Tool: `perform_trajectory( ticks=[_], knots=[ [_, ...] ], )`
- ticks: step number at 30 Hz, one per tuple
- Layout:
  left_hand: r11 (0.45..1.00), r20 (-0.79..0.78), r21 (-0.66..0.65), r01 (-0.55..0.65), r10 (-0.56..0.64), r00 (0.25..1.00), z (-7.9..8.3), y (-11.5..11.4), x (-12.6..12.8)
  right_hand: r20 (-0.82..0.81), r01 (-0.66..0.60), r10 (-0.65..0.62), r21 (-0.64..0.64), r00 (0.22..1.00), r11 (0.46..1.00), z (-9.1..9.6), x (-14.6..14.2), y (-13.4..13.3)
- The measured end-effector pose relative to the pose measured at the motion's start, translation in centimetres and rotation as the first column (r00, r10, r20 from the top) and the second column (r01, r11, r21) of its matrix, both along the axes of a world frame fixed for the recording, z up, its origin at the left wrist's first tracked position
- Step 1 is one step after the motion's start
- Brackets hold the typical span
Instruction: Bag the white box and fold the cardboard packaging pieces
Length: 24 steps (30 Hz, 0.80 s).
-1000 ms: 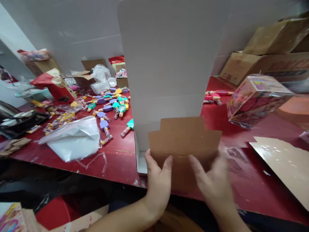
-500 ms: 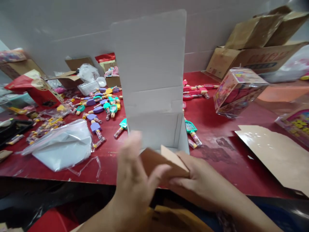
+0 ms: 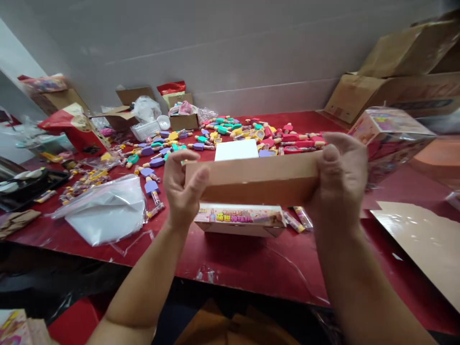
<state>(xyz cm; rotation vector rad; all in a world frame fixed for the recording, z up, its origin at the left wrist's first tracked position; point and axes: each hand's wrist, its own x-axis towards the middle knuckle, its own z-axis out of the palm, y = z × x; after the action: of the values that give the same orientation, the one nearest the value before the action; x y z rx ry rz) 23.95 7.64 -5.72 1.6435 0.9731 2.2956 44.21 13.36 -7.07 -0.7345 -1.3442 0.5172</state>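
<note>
I hold a folded brown cardboard piece (image 3: 258, 178) flat in front of me above the red table (image 3: 244, 261). My left hand (image 3: 181, 188) pinches its left end, thumb on the near face. My right hand (image 3: 339, 175) grips its right end with curled fingers. Under the cardboard a low printed box (image 3: 240, 219) rests on the table, its white flap (image 3: 236, 149) showing behind the cardboard's top edge.
Several colourful candy toys (image 3: 215, 136) lie scattered across the table's middle and back. A clear plastic bag (image 3: 104, 211) lies at left, a wrapped pink box (image 3: 390, 139) at right, a flat cardboard sheet (image 3: 424, 242) at the near right. Brown cartons (image 3: 395, 81) are stacked at the back right.
The tall white box flap that stood upright is now folded down. Both hands have lifted the brown cardboard from the table edge and moved apart to its two ends.
</note>
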Motion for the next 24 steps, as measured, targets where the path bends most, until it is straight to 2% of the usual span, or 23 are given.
perform_trajectory(
  ticks=[2, 4, 6, 8, 11, 13, 15, 17, 19, 21, 23, 24],
  knots=[
    [0.996, 0.000, 0.093, -0.010, 0.010, 1.000, 0.7, 2.4, -1.1, -0.113, -0.101, 0.108, 0.065, 0.988, 0.993, 0.4, -1.2, 1.1],
    [0.997, 0.048, 0.082, -0.002, -0.001, 0.999, 0.5, 4.8, -2.2, -0.169, -0.097, 0.113, 0.101, 0.979, 0.990, -0.4, -2.2, 1.9],
    [0.997, 0.107, -0.059, 0.043, -0.037, 0.994, -0.8, 6.1, -2.8, -0.158, -0.063, 0.075, 0.083, 0.985, 0.995, -2.3, -2.6, 2.3],
    [0.965, 0.151, -0.235, 0.119, -0.085, 0.985, -2.9, 5.9, -2.8, -0.129, -0.060, 0.063, 0.031, 0.990, 0.998, -4.6, -2.4, 1.9],
    [0.902, 0.122, -0.396, 0.171, -0.133, 0.984, -6.6, 2.5, -2.3, -0.004, -0.013, 0.013, -0.016, 1.000, 1.000, -7.7, -0.8, -0.4],
    [0.876, 0.086, -0.453, 0.165, -0.141, 0.986, -8.9, -1.2, -2.1, 0.085, 0.040, -0.044, 0.051, 0.995, 0.998, -9.2, 0.5, -2.8],
    [0.874, 0.005, -0.471, 0.119, -0.133, 0.991, -10.7, -5.0, -2.1, 0.147, 0.019, -0.038, 0.126, 0.988, 0.992, -10.3, 1.7, -5.3],
    [0.900, -0.160, -0.429, 0.076, -0.158, 0.974, -12.0, -8.2, -2.2, 0.233, -0.075, 0.044, 0.125, 0.972, 0.989, -11.0, 2.7, -7.4],
    [0.931, -0.354, -0.364, 0.037, -0.175, 0.919, -12.6, -10.3, -2.2, 0.346, -0.146, 0.118, 0.054, 0.931, 0.988, -11.3, 3.2, -8.8],
    [0.963, -0.532, -0.261, -0.068, -0.085, 0.843, -12.5, -11.1, -2.3, 0.429, -0.162, 0.138, 0.020, 0.893, 0.987, -11.1, 3.5, -9.3],
    [0.974, -0.708, -0.086, -0.210, 0.089, 0.700, -11.7, -10.9, -2.4, 0.509, -0.151, 0.098, 0.065, 0.855, 0.986, -10.5, 3.5, -9.2],
    [0.969, -0.779, -0.008, -0.246, 0.148, 0.610, -11.1, -10.7, -2.5, 0.562, -0.136, 0.037, 0.136, 0.826, 0.981, -10.2, 3.5, -8.9]
  ],
)
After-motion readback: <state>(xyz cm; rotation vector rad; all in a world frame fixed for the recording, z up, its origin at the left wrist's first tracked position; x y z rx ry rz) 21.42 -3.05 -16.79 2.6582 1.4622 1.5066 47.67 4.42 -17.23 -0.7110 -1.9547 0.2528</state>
